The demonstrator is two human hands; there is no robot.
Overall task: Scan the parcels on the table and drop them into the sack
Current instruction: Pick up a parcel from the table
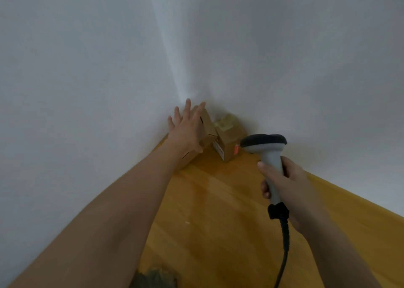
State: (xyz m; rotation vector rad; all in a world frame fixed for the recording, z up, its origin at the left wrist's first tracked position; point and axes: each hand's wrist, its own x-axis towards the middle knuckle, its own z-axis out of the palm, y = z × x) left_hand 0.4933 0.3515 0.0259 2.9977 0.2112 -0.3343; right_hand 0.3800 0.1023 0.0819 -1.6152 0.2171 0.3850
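Note:
Two brown cardboard parcels stand in the far corner of the wooden table (218, 200), against the white walls. My left hand (187, 128) reaches out with straight, spread fingers and lies over the left parcel (207, 127). The right parcel (229, 139) has tape on top, a white label and a small red sticker on its sides. My right hand (282, 185) grips the handle of a grey-and-black barcode scanner (265, 144), whose head points toward the right parcel. The sack is out of view.
White walls meet in a corner right behind the parcels. The scanner's black cable (284, 250) runs down to the bottom edge. A dark grey-green object (153, 278) shows at the bottom edge near my left arm.

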